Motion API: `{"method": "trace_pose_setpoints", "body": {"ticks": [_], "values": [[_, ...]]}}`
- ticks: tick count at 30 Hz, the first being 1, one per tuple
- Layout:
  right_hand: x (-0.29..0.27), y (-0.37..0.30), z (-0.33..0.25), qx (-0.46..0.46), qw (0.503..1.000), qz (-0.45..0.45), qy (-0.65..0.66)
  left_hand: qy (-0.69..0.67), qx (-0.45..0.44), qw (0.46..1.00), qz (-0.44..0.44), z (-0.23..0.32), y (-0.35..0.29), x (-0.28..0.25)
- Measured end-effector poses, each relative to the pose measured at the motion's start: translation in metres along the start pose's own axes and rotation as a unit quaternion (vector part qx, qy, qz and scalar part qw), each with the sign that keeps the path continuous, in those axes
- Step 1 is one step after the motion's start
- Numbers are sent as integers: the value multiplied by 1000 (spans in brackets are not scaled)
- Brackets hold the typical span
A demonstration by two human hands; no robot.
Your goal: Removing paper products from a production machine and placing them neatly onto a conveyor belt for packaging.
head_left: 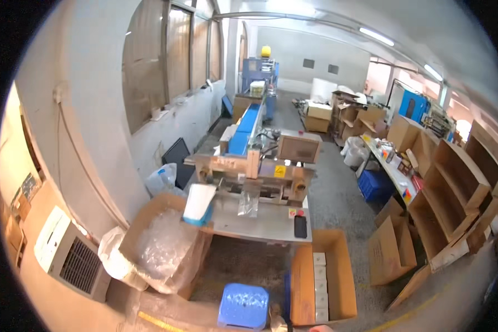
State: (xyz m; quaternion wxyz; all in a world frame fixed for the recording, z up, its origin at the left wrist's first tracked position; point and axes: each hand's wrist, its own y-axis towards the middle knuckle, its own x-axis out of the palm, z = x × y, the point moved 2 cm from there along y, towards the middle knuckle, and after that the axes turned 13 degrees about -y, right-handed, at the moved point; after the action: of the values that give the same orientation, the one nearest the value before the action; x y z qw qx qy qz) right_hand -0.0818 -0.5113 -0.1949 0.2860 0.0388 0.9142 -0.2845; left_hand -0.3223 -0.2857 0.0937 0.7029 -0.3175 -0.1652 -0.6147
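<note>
Neither of my hands shows in the head view. Below me stands a packing machine (260, 171) with a blue conveyor belt (243, 130) running away from it. On its grey metal table (260, 224) lie a clear plastic bag (248, 203), a black phone (300, 226) and a white roll on a blue base (198, 203). An open cardboard box (337, 276) with a row of small white cartons (319, 288) sits on the floor in front. A blue plastic stool (243, 306) stands beside it.
A cardboard box lined with clear plastic film (163, 246) stands at the left. A white air cooler (66, 254) is by the left wall. Open cartons (390, 249) and wooden shelves (454, 193) fill the right. A blue crate (375, 185) sits under a long table (390, 166).
</note>
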Motion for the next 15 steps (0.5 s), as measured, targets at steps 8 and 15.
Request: {"method": "trace_pose_setpoints", "body": {"ticks": [8,15], "values": [[51,-134,158,210,976,49,-25,281,13,957,64,-110,-18,61],[34,-261,176,199,925,201,252,423,-2,905,46,-184,117,121]]}}
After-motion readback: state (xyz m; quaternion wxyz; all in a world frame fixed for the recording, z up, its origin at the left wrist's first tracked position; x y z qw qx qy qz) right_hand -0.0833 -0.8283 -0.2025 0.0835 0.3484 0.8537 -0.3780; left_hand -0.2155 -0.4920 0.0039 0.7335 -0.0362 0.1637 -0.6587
